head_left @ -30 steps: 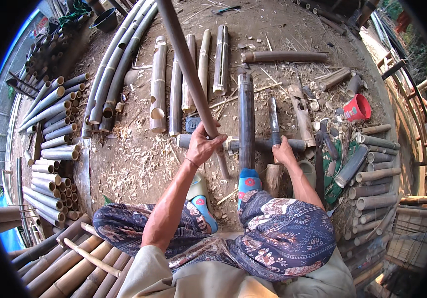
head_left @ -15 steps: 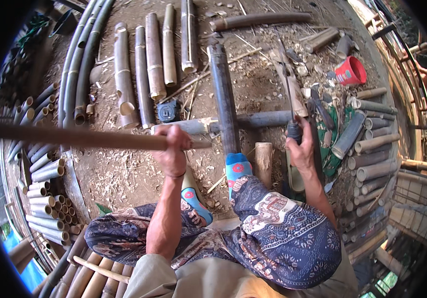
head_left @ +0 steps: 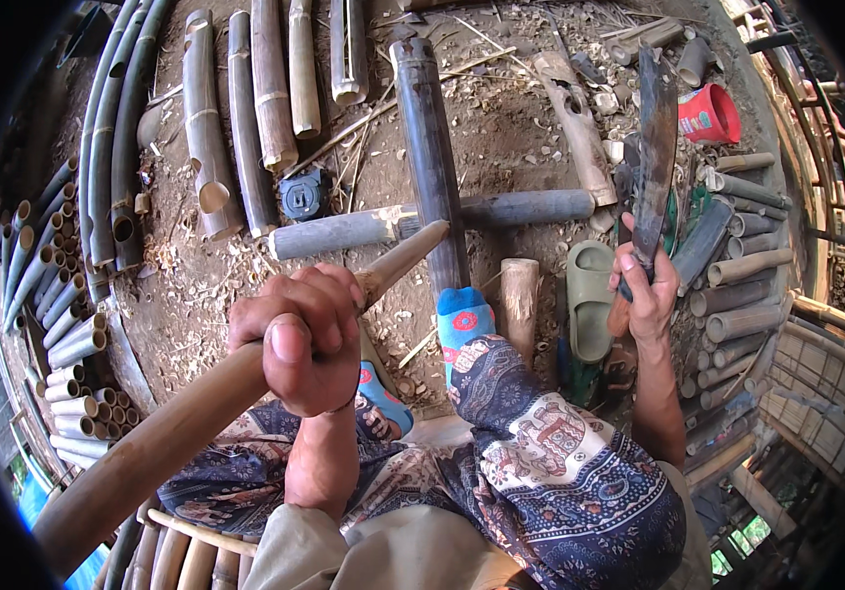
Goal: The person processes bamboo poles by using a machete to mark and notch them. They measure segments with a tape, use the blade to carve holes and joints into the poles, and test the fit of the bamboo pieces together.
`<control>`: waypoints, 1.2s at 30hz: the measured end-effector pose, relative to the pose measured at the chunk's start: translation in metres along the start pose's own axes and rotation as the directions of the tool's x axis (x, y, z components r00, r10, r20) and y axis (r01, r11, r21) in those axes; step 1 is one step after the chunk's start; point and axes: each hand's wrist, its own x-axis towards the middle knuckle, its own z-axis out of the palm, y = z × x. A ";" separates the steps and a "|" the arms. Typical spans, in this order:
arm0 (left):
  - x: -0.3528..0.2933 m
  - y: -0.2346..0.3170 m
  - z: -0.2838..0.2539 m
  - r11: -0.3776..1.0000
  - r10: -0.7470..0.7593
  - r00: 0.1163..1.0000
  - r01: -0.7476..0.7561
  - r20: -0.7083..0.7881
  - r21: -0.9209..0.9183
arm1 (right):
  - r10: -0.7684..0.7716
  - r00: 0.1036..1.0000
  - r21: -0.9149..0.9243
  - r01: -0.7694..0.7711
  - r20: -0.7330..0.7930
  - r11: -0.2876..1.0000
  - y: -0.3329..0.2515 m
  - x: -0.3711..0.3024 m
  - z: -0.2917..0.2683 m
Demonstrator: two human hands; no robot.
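Note:
My left hand (head_left: pixel 300 334) is closed around a long brown pole (head_left: pixel 152 447). The pole slants from the lower left to a paler, tapered tip in front of a dark bamboo length (head_left: pixel 427 128); I cannot tell if they touch. In my right hand (head_left: pixel 651 295), raised on the right, is a machete (head_left: pixel 655 157), its broad dark blade pointing up and away; fingers hide most of the handle. The dark bamboo lies across a second bamboo piece (head_left: pixel 531 208), and my foot in a blue sock (head_left: pixel 464 313) rests at its near end.
Several bamboo lengths (head_left: pixel 270 88) lie at the far left. Cut bamboo stacks (head_left: pixel 742 290) line the right side, with more tubes (head_left: pixel 78 344) at the left. A short wooden stump (head_left: pixel 518 300), a green clog (head_left: pixel 590 295), a blue block-like object (head_left: pixel 301 196) and a red bucket (head_left: pixel 708 114) stand around.
The pole has swung from nearly level to a slant, its rear end now lower and closer. My right hand has shifted right, and the machete's blade now shows its flat side.

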 end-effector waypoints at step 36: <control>0.130 -0.183 -0.059 0.679 -0.364 0.852 0.520 -0.377 0.518 | 0.221 0.973 -0.491 -0.226 -0.069 0.841 -0.025 0.029 -0.196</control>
